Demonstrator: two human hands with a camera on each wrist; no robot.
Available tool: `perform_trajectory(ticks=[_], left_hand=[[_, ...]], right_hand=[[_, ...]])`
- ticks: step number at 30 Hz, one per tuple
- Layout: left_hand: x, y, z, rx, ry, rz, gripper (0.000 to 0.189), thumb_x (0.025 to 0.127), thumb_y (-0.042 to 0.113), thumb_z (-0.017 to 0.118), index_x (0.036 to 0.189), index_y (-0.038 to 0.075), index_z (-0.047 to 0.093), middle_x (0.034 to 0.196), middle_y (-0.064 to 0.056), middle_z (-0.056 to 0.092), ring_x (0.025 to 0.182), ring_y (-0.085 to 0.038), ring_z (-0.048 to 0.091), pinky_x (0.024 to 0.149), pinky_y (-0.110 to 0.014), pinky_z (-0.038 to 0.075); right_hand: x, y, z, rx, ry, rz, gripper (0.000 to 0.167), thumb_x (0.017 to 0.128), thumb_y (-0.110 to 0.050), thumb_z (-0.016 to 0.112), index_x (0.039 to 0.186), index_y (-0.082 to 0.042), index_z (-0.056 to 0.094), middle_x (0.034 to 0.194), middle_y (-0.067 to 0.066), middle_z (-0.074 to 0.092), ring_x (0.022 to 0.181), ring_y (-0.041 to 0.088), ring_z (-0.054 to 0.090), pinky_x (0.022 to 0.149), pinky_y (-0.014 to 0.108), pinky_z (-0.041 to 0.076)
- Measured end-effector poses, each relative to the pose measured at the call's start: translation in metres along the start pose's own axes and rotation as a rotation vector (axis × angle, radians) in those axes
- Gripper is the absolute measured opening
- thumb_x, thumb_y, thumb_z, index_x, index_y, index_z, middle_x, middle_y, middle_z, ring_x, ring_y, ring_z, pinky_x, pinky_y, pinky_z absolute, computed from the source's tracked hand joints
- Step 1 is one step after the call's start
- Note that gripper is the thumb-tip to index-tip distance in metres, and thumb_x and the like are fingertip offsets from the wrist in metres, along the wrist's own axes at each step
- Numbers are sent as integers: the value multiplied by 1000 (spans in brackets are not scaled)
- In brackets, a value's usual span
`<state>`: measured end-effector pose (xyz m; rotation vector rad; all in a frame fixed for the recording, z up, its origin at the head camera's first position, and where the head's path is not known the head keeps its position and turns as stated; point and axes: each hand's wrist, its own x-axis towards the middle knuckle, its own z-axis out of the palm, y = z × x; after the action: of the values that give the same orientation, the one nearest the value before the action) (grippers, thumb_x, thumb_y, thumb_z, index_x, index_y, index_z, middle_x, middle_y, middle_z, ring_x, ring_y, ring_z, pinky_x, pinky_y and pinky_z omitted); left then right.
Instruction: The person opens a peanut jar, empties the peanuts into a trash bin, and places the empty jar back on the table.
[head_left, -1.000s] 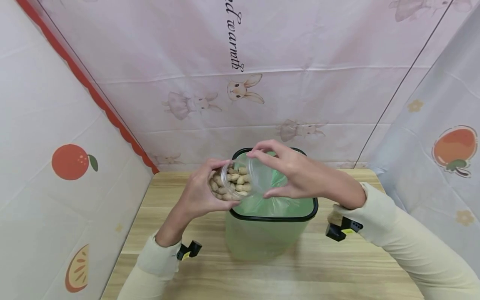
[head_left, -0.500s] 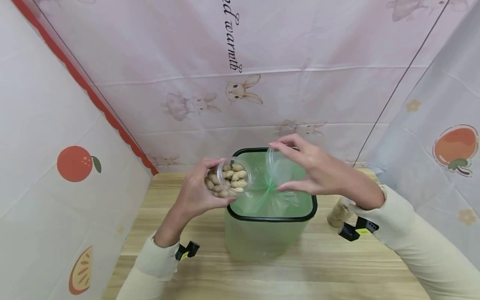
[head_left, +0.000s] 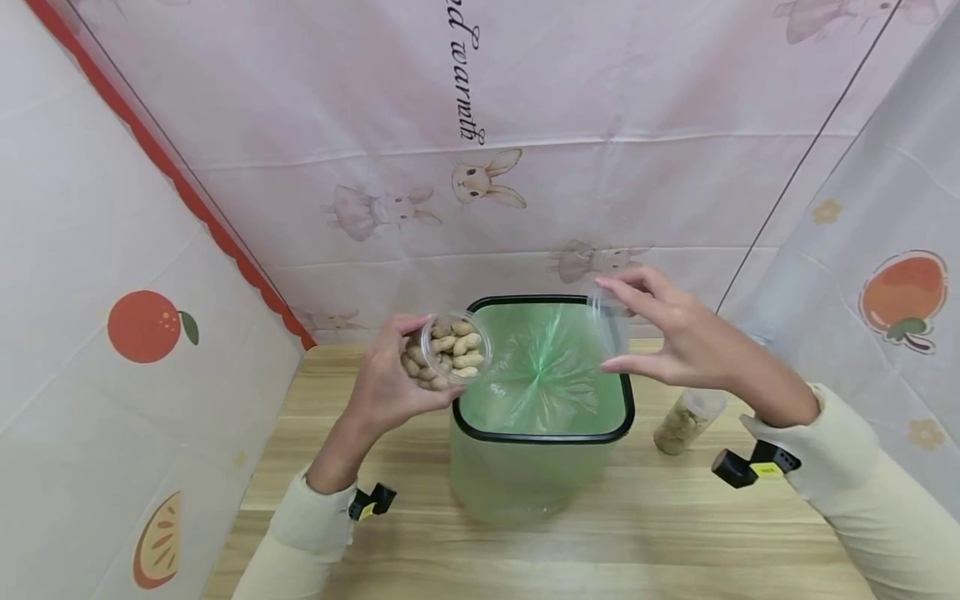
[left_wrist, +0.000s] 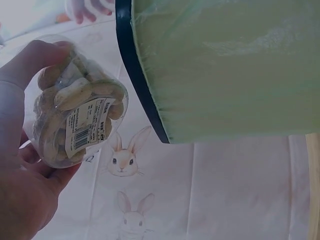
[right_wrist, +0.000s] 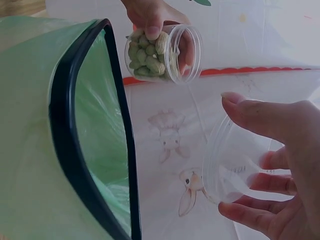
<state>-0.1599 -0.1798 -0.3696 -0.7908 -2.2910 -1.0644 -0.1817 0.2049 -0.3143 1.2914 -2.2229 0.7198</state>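
My left hand (head_left: 382, 379) grips a clear plastic jar (head_left: 444, 350) of unshelled peanuts, tipped on its side with its uncovered mouth facing right. The jar is at the left rim of a green bin (head_left: 528, 475). In the left wrist view, a white barcode label (left_wrist: 90, 125) shows on the jar's base. My right hand (head_left: 693, 346) holds a clear, round plastic lid (head_left: 609, 325) by its edge, thumb on one side and fingers on the other. The lid is above the bin's right rim, apart from the jar.
A green bag (head_left: 540, 375) with a gathered centre lines the bin, under a black rim (head_left: 543, 437). A second peanut jar (head_left: 684, 425) stands to the bin's right on the wooden table (head_left: 360, 550). Printed cloths (head_left: 525, 208) hang around the table.
My right hand has moved right with the lid, away from the jar's mouth. My left hand has shifted the jar slightly left. The second jar has come into fuller view.
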Motion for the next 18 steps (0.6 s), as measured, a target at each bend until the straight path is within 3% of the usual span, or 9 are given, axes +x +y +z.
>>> perform_trajectory(ticks=[8,13,18], left_hand=[[-3,-7,1,11,33,-23,95,53,11,101,132,-6,52,128,-21,65,117,-32,66,106,-21,50],[-6,-9,2,28,51,-30,95,53,12,101,132,-6,52,127,-21,65,116,-33,66,106,-19,49],[-8,-12,4,30,68,-45,93,54,10,101,131,-6,52,128,-21,64,116,-34,66,104,-20,49]], right_hand=[[-22,10,-9,-54,5,83,85,89,-60,72,150,-4,53,130,16,60,101,20,62,80,23,49],[-36,15,-11,-77,-12,129,89,77,-35,92,150,-4,52,128,15,60,94,18,66,82,18,52],[-51,20,-11,-92,-12,163,95,67,-21,96,149,-2,53,126,16,60,94,20,66,83,21,52]])
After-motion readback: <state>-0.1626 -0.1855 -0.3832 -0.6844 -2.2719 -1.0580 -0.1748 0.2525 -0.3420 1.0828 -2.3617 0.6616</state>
